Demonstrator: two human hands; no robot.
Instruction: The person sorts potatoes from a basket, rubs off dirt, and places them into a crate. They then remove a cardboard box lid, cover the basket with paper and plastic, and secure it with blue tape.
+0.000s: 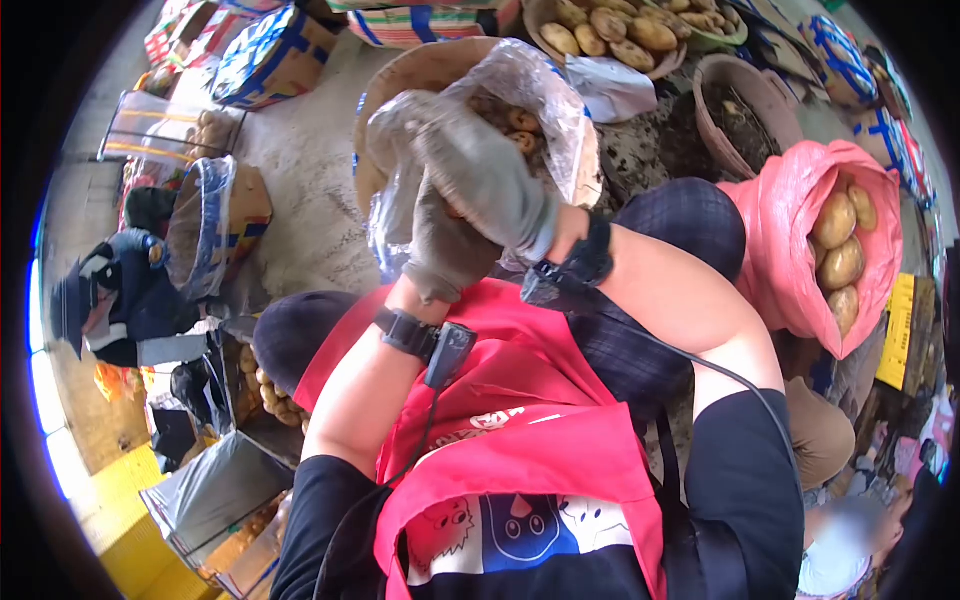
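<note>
Right hand (485,175): grey-gloved, laid over its partner, fingers curled toward 10 o'clock; whether they pinch anything cannot be told.
Left hand (450,245): grey-gloved, directly under the right, touching it; grip cannot be told.
Wrist devices: black wired unit on the left wrist (450,355); another on the right (560,285).
Plastic liner (540,80): clear, bunched beside the gloves at 9 o'clock, spread over the box edge at 1 o'clock.
Lined cardboard box (420,65): beneath and beyond both hands, toward 12 o'clock.
Box potatoes (522,140): inside the liner, 1 o'clock of the hands, partly hidden.
Red apron (530,350): 6 o'clock, on the wearer.
White bag (612,90): 1 to 2 o'clock, just outside the box.
Potato heap (655,35): 1 to 2 o'clock, beyond the bag.
Pink tub (716,135): 2 o'clock, dark matter inside.
Pink sack (775,235): 3 o'clock, mouth open, potatoes (840,262) showing.
Blue-taped box (250,195): 9 o'clock, well apart, plastic-lined.
Co-worker (150,290): 8 to 9 o'clock, dark clothing.
</note>
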